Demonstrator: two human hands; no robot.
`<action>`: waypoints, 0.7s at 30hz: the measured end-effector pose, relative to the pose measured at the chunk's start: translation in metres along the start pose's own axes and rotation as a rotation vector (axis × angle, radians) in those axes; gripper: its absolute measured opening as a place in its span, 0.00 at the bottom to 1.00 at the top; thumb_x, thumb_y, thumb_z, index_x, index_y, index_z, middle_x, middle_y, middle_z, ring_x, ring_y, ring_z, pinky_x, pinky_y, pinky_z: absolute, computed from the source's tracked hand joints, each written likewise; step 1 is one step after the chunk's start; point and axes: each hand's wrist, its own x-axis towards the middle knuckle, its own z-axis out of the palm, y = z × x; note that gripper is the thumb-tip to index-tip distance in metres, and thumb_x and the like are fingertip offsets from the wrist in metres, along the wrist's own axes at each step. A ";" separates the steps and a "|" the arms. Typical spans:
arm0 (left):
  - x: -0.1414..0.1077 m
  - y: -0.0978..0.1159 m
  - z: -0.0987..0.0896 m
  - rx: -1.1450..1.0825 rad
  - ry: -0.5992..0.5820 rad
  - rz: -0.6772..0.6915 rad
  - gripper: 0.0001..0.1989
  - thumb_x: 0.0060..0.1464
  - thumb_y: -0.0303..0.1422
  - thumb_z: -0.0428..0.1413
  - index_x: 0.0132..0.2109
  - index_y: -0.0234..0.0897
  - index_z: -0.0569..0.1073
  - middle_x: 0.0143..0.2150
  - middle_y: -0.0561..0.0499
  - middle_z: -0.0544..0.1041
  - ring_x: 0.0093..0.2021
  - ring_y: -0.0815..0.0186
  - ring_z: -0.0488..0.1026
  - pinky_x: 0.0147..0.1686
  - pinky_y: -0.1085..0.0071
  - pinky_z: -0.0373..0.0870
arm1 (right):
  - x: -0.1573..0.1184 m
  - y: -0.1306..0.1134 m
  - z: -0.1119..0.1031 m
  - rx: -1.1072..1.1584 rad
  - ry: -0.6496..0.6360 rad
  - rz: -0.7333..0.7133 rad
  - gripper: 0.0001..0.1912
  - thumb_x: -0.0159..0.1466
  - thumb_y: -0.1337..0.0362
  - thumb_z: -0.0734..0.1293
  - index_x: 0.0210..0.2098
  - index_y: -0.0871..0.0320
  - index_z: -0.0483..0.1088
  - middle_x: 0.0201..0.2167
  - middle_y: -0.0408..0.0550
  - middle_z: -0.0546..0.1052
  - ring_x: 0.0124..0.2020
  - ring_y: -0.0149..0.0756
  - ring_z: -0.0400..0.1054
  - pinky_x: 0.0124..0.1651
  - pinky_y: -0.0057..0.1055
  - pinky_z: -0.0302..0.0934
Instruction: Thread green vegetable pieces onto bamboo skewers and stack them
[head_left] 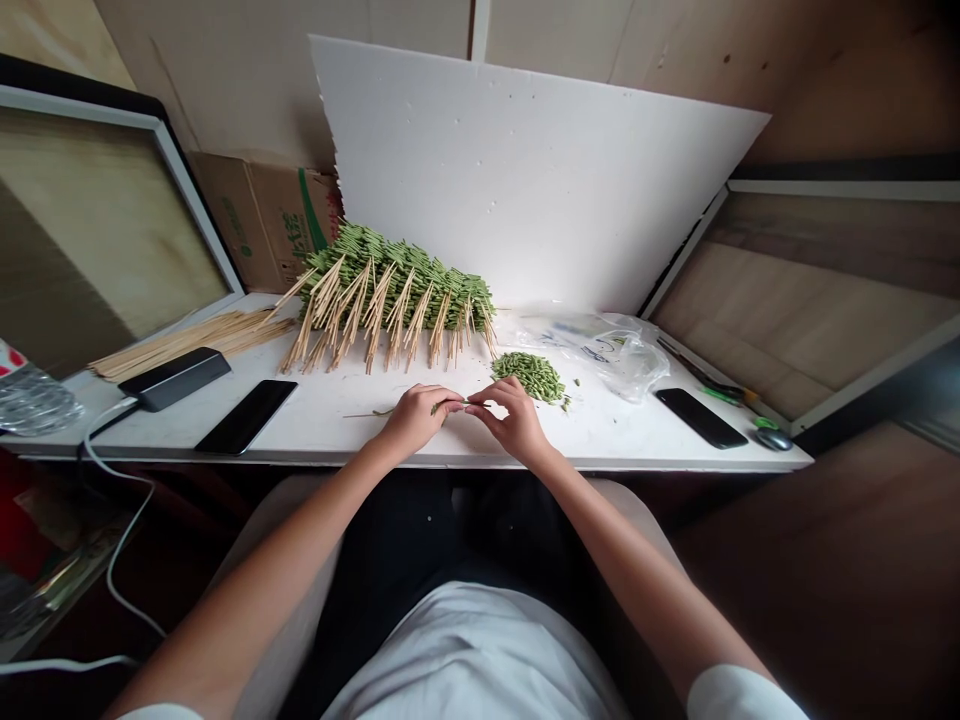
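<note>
Near the front edge of the white table, my left hand and my right hand meet fingertip to fingertip, both closed in a pinch. Between them shows a thin piece of green bean, with a bit of green also showing at the left fingers. To the left of my left hand a thin wooden skewer with green on it sticks out low over the table; whether my hand grips it is hidden. A heap of short cut green bean pieces lies just beyond my right hand.
Behind my hands rises a stack of skewered green beans, sticks facing me. Loose skewers, a black phone and a dark box-shaped device are at left. A clear plastic bag, another phone and a mouse lie right.
</note>
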 end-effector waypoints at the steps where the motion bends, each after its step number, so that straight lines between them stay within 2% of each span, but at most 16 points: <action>1: 0.000 0.002 0.000 -0.009 -0.009 0.006 0.07 0.65 0.31 0.61 0.44 0.42 0.86 0.40 0.46 0.86 0.42 0.57 0.82 0.50 0.60 0.75 | 0.000 -0.001 0.002 -0.003 0.011 -0.022 0.10 0.70 0.52 0.73 0.43 0.49 0.82 0.37 0.50 0.82 0.43 0.47 0.69 0.50 0.45 0.66; 3: 0.000 0.006 0.002 -0.050 -0.025 0.027 0.08 0.65 0.28 0.60 0.42 0.40 0.85 0.38 0.46 0.85 0.40 0.58 0.81 0.48 0.62 0.76 | -0.001 -0.002 0.005 0.001 0.023 -0.044 0.08 0.72 0.56 0.71 0.41 0.50 0.81 0.37 0.50 0.82 0.43 0.46 0.69 0.51 0.45 0.65; 6: -0.001 0.008 0.005 -0.149 -0.031 0.085 0.11 0.62 0.23 0.57 0.38 0.38 0.84 0.35 0.47 0.84 0.36 0.61 0.80 0.42 0.66 0.76 | -0.003 -0.004 0.009 0.066 0.017 -0.044 0.10 0.73 0.58 0.69 0.37 0.51 0.80 0.34 0.49 0.81 0.43 0.45 0.68 0.52 0.44 0.64; 9: -0.002 0.008 0.008 -0.238 -0.017 0.092 0.14 0.60 0.20 0.55 0.34 0.36 0.83 0.32 0.48 0.83 0.34 0.64 0.79 0.38 0.70 0.76 | -0.001 -0.006 0.007 0.163 -0.018 -0.001 0.14 0.73 0.55 0.69 0.33 0.52 0.78 0.31 0.48 0.80 0.41 0.44 0.70 0.53 0.44 0.64; 11: -0.002 0.006 0.008 -0.281 -0.023 0.055 0.13 0.61 0.21 0.56 0.34 0.36 0.83 0.31 0.48 0.82 0.32 0.65 0.79 0.36 0.72 0.76 | 0.001 -0.004 0.002 0.166 -0.042 0.033 0.15 0.72 0.52 0.71 0.33 0.52 0.80 0.32 0.49 0.81 0.43 0.45 0.71 0.54 0.44 0.64; 13: -0.001 0.004 0.005 -0.300 -0.038 0.014 0.10 0.64 0.25 0.58 0.36 0.35 0.84 0.32 0.48 0.82 0.30 0.66 0.78 0.34 0.72 0.76 | 0.004 0.002 -0.004 0.083 -0.029 0.071 0.13 0.70 0.52 0.73 0.35 0.52 0.82 0.35 0.50 0.81 0.45 0.46 0.71 0.55 0.45 0.63; 16: 0.000 -0.001 0.002 -0.265 -0.034 -0.014 0.09 0.67 0.30 0.59 0.42 0.35 0.85 0.35 0.47 0.82 0.29 0.67 0.75 0.34 0.71 0.74 | 0.005 0.019 -0.014 -0.129 0.007 0.165 0.07 0.67 0.57 0.76 0.37 0.53 0.84 0.37 0.51 0.82 0.45 0.48 0.72 0.55 0.46 0.62; 19: 0.001 -0.005 0.002 -0.206 -0.006 0.005 0.11 0.68 0.30 0.57 0.45 0.35 0.86 0.38 0.45 0.82 0.33 0.65 0.77 0.37 0.69 0.75 | 0.002 0.034 -0.017 -0.233 -0.085 0.267 0.05 0.66 0.61 0.77 0.34 0.54 0.84 0.34 0.50 0.83 0.39 0.45 0.73 0.55 0.46 0.61; 21: 0.001 -0.008 0.002 -0.184 -0.008 0.017 0.12 0.69 0.29 0.55 0.47 0.35 0.85 0.40 0.44 0.81 0.37 0.64 0.78 0.40 0.69 0.75 | -0.002 0.039 -0.016 -0.226 -0.177 0.305 0.07 0.66 0.60 0.76 0.33 0.54 0.85 0.32 0.49 0.84 0.35 0.43 0.73 0.53 0.44 0.62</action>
